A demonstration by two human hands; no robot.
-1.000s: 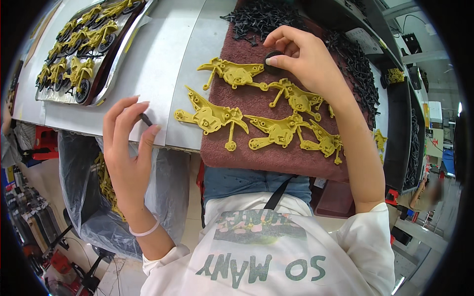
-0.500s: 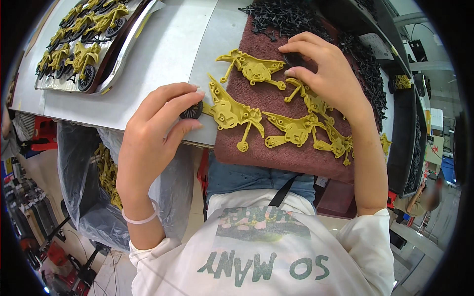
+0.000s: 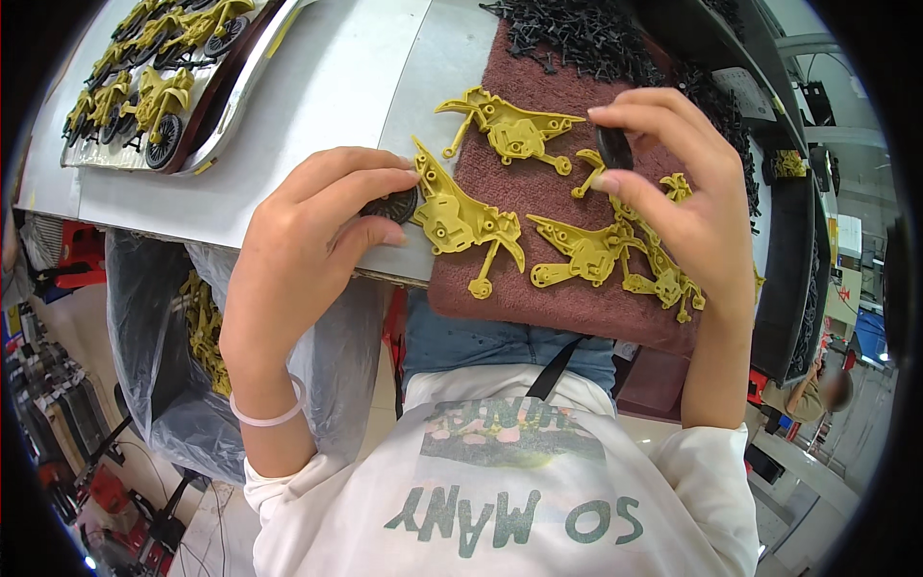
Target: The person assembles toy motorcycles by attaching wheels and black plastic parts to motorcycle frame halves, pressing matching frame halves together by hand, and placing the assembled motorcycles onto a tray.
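My left hand (image 3: 312,216) pinches a black spoked toy wheel (image 3: 396,206) against the near-left yellow motorcycle body half (image 3: 460,223), which lies on the reddish-brown towel. Between the thumb and fingertips of my right hand (image 3: 697,188), a second black wheel (image 3: 613,148) is held above the towel, tilted nearly edge-on. Under and beside that hand lie further yellow body halves, one at the back (image 3: 514,130) and one at the front (image 3: 582,252). Several more on the right overlap and are partly covered by the hand.
A heap of small black parts (image 3: 577,38) lies at the towel's far end, beside black bins (image 3: 803,269). Assembled yellow toy motorcycles (image 3: 159,106) stand on a tray at the far left. Below the table edge hangs a clear plastic bag (image 3: 154,385) with yellow parts.
My right hand has lifted its wheel and moved right and slightly nearer, tipping it edge-on. My left hand has shifted slightly right with its wheel, close against the body half.
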